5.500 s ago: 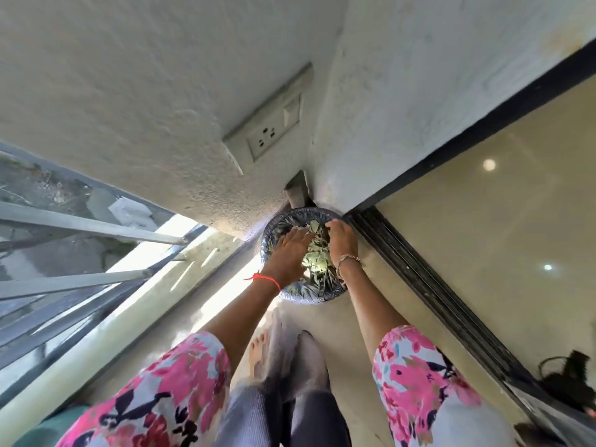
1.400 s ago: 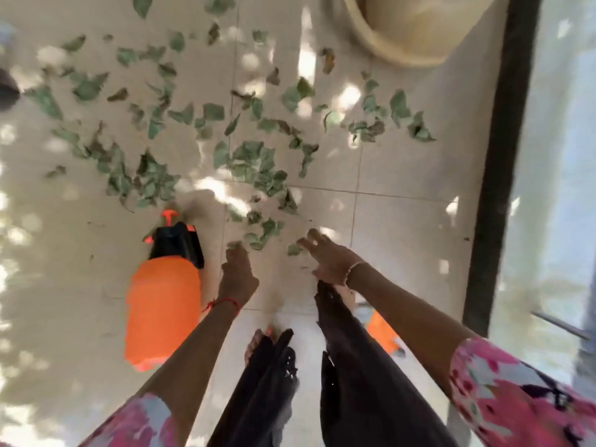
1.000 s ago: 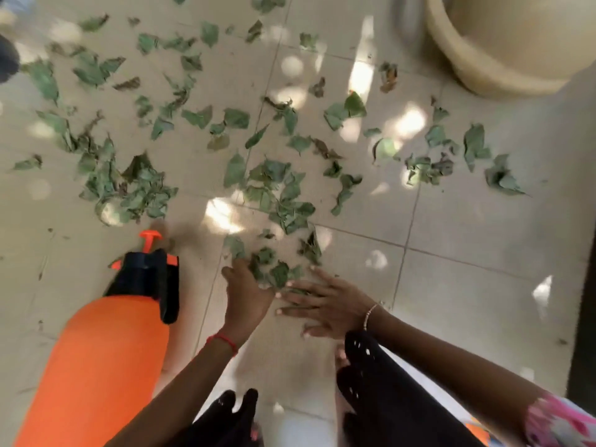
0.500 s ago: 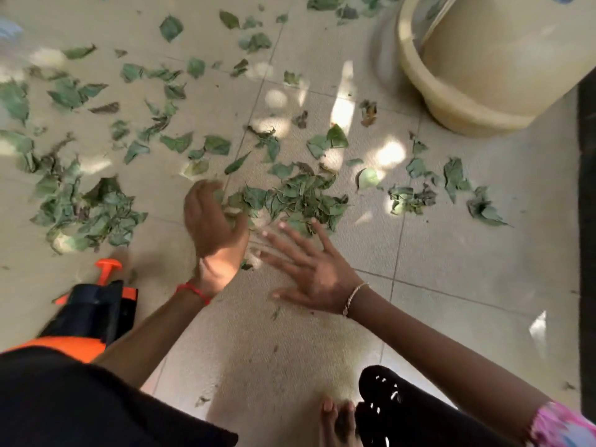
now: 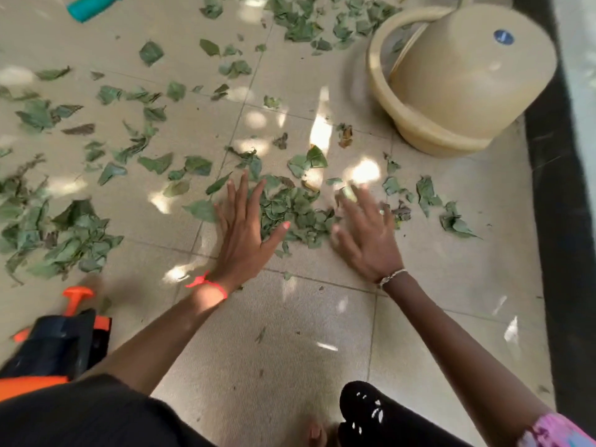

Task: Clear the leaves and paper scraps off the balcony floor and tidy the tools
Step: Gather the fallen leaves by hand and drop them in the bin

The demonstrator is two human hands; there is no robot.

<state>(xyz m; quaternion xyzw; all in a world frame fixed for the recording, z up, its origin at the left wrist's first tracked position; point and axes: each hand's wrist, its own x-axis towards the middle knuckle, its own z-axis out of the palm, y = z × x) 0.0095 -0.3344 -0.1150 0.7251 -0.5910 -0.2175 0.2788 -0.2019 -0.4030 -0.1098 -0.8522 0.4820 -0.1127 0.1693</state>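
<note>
Half a second ago the left hand [image 5: 242,235] was cupped at the left edge of a small heap of leaves [image 5: 292,212], with the right hand [image 5: 367,243] flat on the near side of it. Now both hands lie low over the balcony floor [image 5: 290,350] with the heap between them, left hand at its left edge and right hand at its right. The fingers of both are straight and spread, holding nothing, and the right hand is blurred. The heap looks denser than a second ago, so the raking seems to be working, and a two-handed scoop is probably next.

Most of the task remains. A loose pile [image 5: 64,240] lies well to the left, more leaves [image 5: 306,24] lie far off beside the beige tub [image 5: 458,91], and stray ones [image 5: 425,195] lie to the right. I can make out no paper scraps. The orange sprayer [image 5: 61,340] at near left and a teal tool [image 5: 93,4] at far left are not yet tidied.
</note>
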